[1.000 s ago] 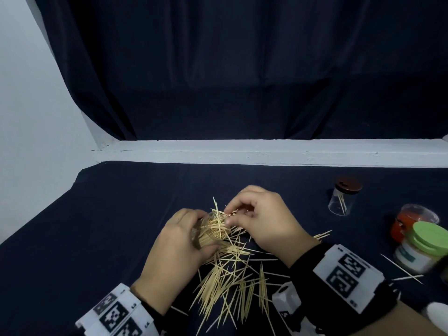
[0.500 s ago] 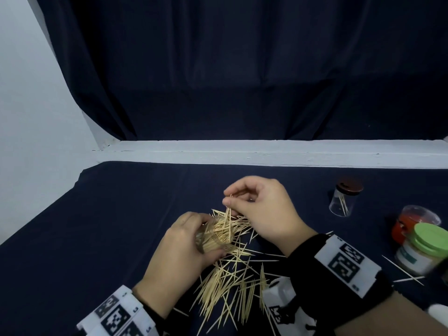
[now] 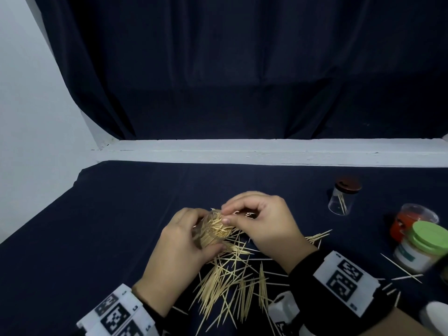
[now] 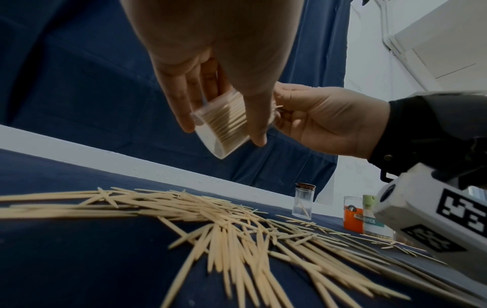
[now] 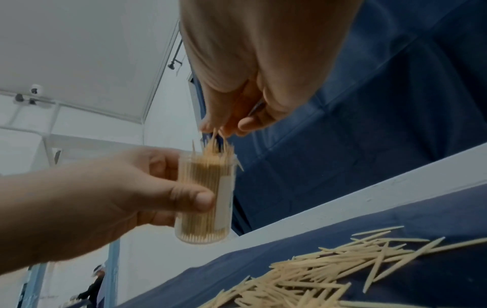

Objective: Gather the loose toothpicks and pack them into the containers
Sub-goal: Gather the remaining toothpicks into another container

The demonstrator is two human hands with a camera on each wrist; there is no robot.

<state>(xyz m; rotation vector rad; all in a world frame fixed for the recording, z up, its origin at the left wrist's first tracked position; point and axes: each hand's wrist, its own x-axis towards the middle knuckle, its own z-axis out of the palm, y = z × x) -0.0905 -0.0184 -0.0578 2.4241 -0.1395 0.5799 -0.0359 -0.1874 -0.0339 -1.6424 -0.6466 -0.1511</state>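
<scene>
My left hand (image 3: 186,241) grips a clear plastic container (image 5: 205,200), nearly full of toothpicks, and holds it above the table. The container (image 4: 224,125) shows between the thumb and fingers in the left wrist view. My right hand (image 3: 261,219) is right over its mouth, fingertips (image 5: 224,129) pinching toothpicks that stick out of the top. A heap of loose toothpicks (image 3: 230,282) lies on the dark cloth below both hands, also seen as a spread of toothpicks (image 4: 237,229) from the left wrist.
At the right stand a small clear jar (image 3: 343,198) with a brown lid and a few toothpicks inside, an orange container (image 3: 409,223) and a green-lidded container (image 3: 423,247). Stray toothpicks (image 3: 402,269) lie near them. A white ledge (image 3: 266,151) runs behind the table.
My right hand rose with a pinch of toothpicks, then came down left onto the container's mouth. The left hand kept hold of the container.
</scene>
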